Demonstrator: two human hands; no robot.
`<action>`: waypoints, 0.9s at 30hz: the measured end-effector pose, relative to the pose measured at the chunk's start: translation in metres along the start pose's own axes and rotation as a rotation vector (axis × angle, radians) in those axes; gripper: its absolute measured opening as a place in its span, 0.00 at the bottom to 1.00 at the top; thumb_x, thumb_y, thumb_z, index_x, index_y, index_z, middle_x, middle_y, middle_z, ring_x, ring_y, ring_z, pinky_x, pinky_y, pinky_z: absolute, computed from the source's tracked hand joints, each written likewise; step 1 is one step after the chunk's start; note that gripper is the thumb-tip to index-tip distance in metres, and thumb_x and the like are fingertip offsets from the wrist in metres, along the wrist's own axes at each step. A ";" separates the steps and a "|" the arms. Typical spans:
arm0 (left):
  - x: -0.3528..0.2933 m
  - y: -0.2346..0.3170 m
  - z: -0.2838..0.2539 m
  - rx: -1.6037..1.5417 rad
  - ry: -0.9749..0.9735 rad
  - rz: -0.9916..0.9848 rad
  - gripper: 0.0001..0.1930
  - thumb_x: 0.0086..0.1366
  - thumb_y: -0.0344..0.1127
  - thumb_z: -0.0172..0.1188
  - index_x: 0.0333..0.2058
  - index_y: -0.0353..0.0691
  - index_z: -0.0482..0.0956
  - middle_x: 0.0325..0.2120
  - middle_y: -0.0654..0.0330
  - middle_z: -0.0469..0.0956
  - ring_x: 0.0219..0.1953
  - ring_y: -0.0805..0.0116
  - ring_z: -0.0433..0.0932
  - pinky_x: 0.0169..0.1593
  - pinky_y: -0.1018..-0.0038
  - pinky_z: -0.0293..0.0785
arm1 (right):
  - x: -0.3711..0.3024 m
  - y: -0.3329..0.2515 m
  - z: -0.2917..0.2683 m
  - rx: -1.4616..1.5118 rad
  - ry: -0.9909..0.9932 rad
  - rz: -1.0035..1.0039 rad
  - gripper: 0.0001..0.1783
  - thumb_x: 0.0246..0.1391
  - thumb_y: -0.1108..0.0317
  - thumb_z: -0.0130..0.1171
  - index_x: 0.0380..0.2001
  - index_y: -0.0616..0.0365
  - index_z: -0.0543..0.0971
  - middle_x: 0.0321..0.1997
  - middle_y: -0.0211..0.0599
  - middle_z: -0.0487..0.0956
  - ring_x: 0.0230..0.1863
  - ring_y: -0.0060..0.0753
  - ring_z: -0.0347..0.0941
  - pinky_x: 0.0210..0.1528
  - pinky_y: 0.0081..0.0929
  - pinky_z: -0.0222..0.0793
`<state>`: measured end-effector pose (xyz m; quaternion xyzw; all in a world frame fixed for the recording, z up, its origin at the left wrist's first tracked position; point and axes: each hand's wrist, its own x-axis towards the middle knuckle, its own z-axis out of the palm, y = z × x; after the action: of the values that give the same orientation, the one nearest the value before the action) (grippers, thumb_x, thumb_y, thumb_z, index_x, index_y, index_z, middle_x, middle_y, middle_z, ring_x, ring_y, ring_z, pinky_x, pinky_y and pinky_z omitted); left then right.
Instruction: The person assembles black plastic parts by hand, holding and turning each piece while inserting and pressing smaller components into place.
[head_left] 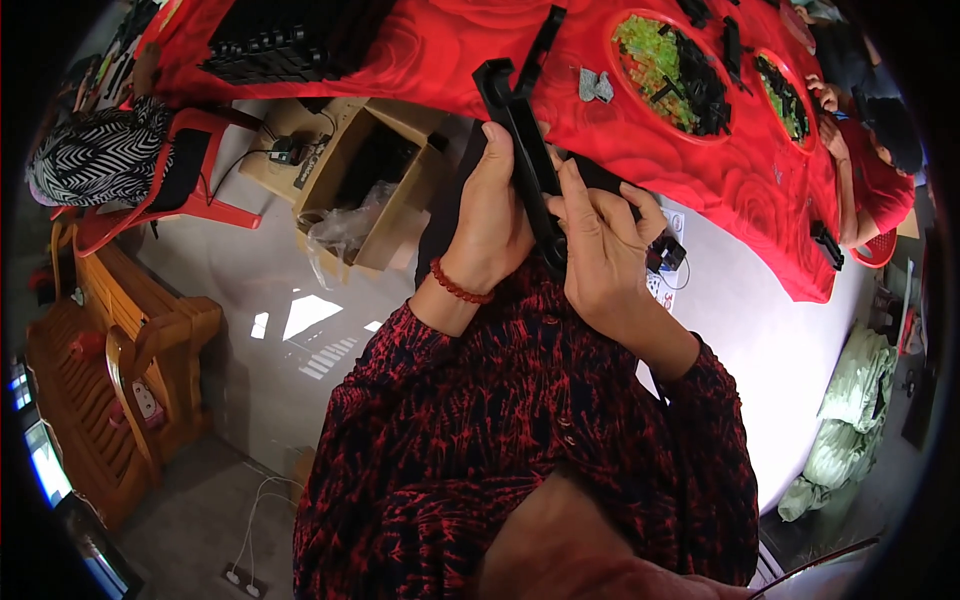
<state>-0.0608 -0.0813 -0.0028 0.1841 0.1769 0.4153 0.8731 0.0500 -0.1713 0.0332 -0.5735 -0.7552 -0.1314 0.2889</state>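
A long black plastic part (524,150) with a hooked upper end is held tilted in front of my body. My left hand (492,205) grips it from the left, thumb pointing up along its side. On the other side, my right hand (608,240) bends its fingers against the part's lower half; whether a small piece sits between those fingertips is hidden. Just beyond, a similar black part (540,48) lies on the red-covered table (440,60). A red basin (622,80) of yellow-green and black small pieces stands farther right.
Stacked black parts (275,45) stand at the table's far left. Below them is an open cardboard box (370,235) with clear plastic. People sit at left, by a red chair (190,200), and at right. A second basin (785,105) lies near the right. A wooden bench (130,370) stands at left.
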 end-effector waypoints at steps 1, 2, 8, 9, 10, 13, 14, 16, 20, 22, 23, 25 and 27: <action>0.000 0.000 0.000 -0.001 0.001 -0.005 0.32 0.72 0.63 0.39 0.53 0.36 0.68 0.34 0.58 0.74 0.37 0.63 0.77 0.46 0.65 0.76 | -0.001 0.000 0.001 0.004 0.032 0.009 0.31 0.51 0.78 0.56 0.60 0.75 0.68 0.39 0.32 0.81 0.41 0.23 0.74 0.62 0.37 0.52; -0.001 0.001 0.002 0.000 0.014 -0.008 0.32 0.72 0.63 0.38 0.54 0.36 0.67 0.34 0.59 0.74 0.37 0.63 0.77 0.46 0.65 0.75 | -0.001 -0.001 0.001 0.003 0.029 0.013 0.31 0.51 0.78 0.56 0.60 0.75 0.68 0.39 0.32 0.81 0.41 0.23 0.74 0.62 0.37 0.52; -0.001 0.000 0.000 0.027 -0.002 -0.013 0.33 0.73 0.62 0.37 0.55 0.36 0.66 0.33 0.59 0.73 0.37 0.63 0.76 0.46 0.66 0.75 | -0.008 -0.003 0.002 -0.081 -0.021 -0.010 0.33 0.50 0.82 0.53 0.62 0.76 0.65 0.41 0.33 0.83 0.44 0.29 0.74 0.60 0.38 0.53; -0.001 0.000 0.001 0.037 -0.009 -0.011 0.33 0.73 0.62 0.37 0.56 0.36 0.66 0.33 0.60 0.73 0.38 0.63 0.76 0.47 0.66 0.75 | -0.008 -0.003 0.003 -0.112 0.000 -0.014 0.32 0.50 0.80 0.57 0.60 0.74 0.68 0.41 0.33 0.82 0.42 0.25 0.74 0.60 0.36 0.54; -0.001 0.000 0.002 0.036 -0.008 -0.014 0.33 0.73 0.62 0.37 0.56 0.36 0.66 0.33 0.60 0.73 0.38 0.63 0.76 0.47 0.66 0.75 | -0.008 -0.003 0.003 -0.143 0.020 -0.018 0.30 0.50 0.77 0.61 0.59 0.72 0.70 0.40 0.33 0.81 0.40 0.21 0.73 0.59 0.34 0.56; -0.002 -0.001 0.001 0.049 0.009 -0.014 0.33 0.73 0.62 0.37 0.56 0.35 0.66 0.33 0.59 0.73 0.38 0.63 0.76 0.47 0.66 0.75 | -0.009 -0.003 0.000 -0.142 -0.014 -0.023 0.30 0.50 0.78 0.61 0.58 0.72 0.70 0.40 0.34 0.81 0.40 0.21 0.74 0.59 0.34 0.56; -0.002 -0.002 0.000 0.048 0.001 -0.004 0.33 0.73 0.62 0.37 0.56 0.35 0.66 0.33 0.59 0.73 0.38 0.63 0.76 0.47 0.66 0.75 | -0.011 -0.003 0.001 -0.141 -0.015 -0.021 0.30 0.50 0.78 0.61 0.58 0.72 0.70 0.40 0.34 0.81 0.40 0.21 0.74 0.59 0.34 0.56; -0.002 -0.003 0.000 0.047 -0.008 0.002 0.33 0.73 0.62 0.37 0.56 0.34 0.65 0.33 0.59 0.73 0.38 0.63 0.76 0.47 0.66 0.75 | -0.014 -0.002 0.005 -0.123 0.010 -0.019 0.30 0.50 0.77 0.61 0.58 0.72 0.71 0.40 0.35 0.81 0.40 0.22 0.74 0.58 0.33 0.56; -0.003 -0.003 -0.002 0.077 -0.008 -0.003 0.33 0.73 0.61 0.37 0.57 0.34 0.65 0.34 0.59 0.73 0.37 0.63 0.76 0.47 0.66 0.75 | -0.015 -0.002 0.009 -0.096 0.046 -0.020 0.30 0.50 0.76 0.60 0.58 0.72 0.71 0.40 0.36 0.81 0.41 0.23 0.74 0.58 0.33 0.57; -0.003 -0.003 -0.003 0.072 -0.009 -0.010 0.33 0.73 0.61 0.38 0.57 0.34 0.65 0.34 0.58 0.73 0.37 0.63 0.76 0.46 0.66 0.75 | -0.016 -0.001 0.010 -0.092 0.057 -0.019 0.30 0.50 0.76 0.60 0.58 0.72 0.71 0.40 0.36 0.81 0.41 0.23 0.74 0.57 0.32 0.57; -0.003 -0.004 -0.004 0.066 -0.012 -0.016 0.33 0.73 0.61 0.38 0.56 0.34 0.65 0.34 0.58 0.73 0.37 0.63 0.76 0.46 0.66 0.75 | -0.016 -0.001 0.011 -0.093 0.056 -0.017 0.30 0.50 0.76 0.60 0.58 0.72 0.71 0.40 0.36 0.81 0.41 0.23 0.74 0.57 0.32 0.57; -0.002 -0.004 -0.004 0.059 -0.019 -0.023 0.33 0.73 0.61 0.38 0.56 0.34 0.66 0.34 0.58 0.73 0.37 0.63 0.76 0.46 0.66 0.75 | -0.018 0.000 0.013 -0.084 0.069 -0.016 0.30 0.50 0.76 0.60 0.58 0.72 0.71 0.39 0.35 0.81 0.41 0.23 0.74 0.57 0.32 0.57; -0.003 -0.005 -0.004 0.074 -0.010 -0.021 0.32 0.73 0.60 0.38 0.56 0.34 0.66 0.34 0.58 0.73 0.37 0.63 0.76 0.46 0.66 0.75 | -0.018 0.001 0.013 -0.088 0.066 -0.015 0.30 0.50 0.76 0.60 0.58 0.71 0.71 0.39 0.35 0.81 0.42 0.23 0.74 0.57 0.32 0.57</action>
<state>-0.0609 -0.0856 -0.0086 0.2166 0.1897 0.3984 0.8708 0.0499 -0.1782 0.0120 -0.5754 -0.7429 -0.1856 0.2873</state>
